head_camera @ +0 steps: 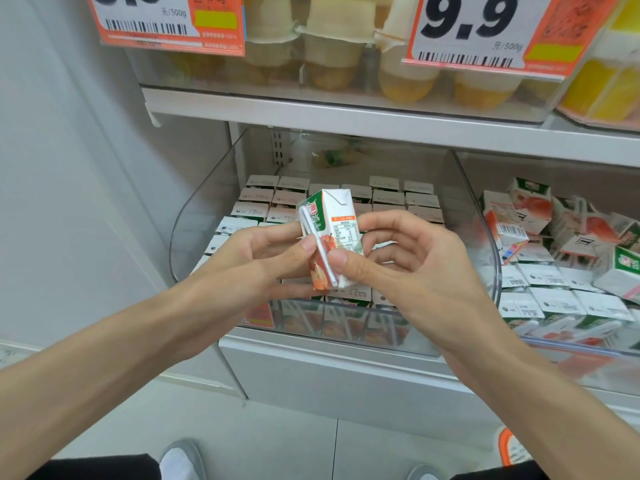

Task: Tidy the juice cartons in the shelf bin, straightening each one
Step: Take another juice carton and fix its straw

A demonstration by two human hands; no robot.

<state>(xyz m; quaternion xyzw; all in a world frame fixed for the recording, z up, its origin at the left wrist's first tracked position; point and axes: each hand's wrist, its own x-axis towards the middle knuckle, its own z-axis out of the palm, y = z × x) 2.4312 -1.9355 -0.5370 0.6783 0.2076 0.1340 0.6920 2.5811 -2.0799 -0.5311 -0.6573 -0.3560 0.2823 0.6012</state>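
A small juice carton (pixel 334 216), white and green with a red apple picture and a wrapped straw on its side, is held upright above the clear shelf bin (pixel 194 216). My left hand (pixel 266 254) grips its left side with the thumb on the straw. My right hand (pixel 398 258) holds its right side and lower corner. Below it, the bin holds several rows of the same cartons (pixel 388 197) standing upright with their white tops up.
A second clear bin (pixel 491 271) on the right holds several cartons (pixel 530 209) lying jumbled and tilted on top of upright ones. The shelf above carries fruit cups (pixel 332 53) behind orange price tags (pixel 485 32). A white wall panel stands at the left.
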